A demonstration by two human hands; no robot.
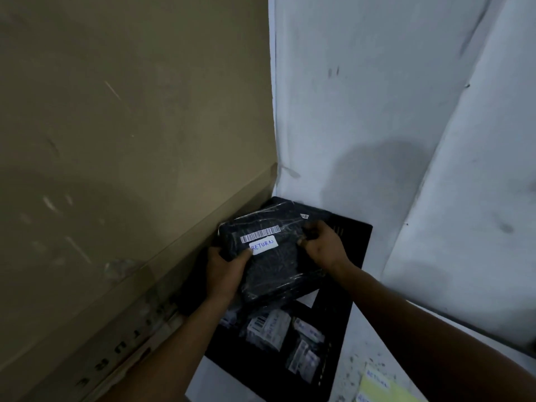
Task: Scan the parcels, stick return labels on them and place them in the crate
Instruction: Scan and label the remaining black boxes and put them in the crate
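Using the black crate (352, 256) as the anchor: smaller labelled parcels (268, 332) already sit at its near end; above its middle the black parcel (269, 256) hangs, left hand (223, 271) gripping the near-left corner, thumb by the RETURN label (262, 244), right hand (323, 245) pinching the wrap at the far-right edge; my guess is that slick film could slip; the cardboard box (130, 140) just left of the crate could snag it.

A glossy black plastic-wrapped parcel (269, 256) is showing a white striped barcode strip (260, 234) and a white rectangular label (263, 244) lettered in blue, over a black plastic crate (352, 256).
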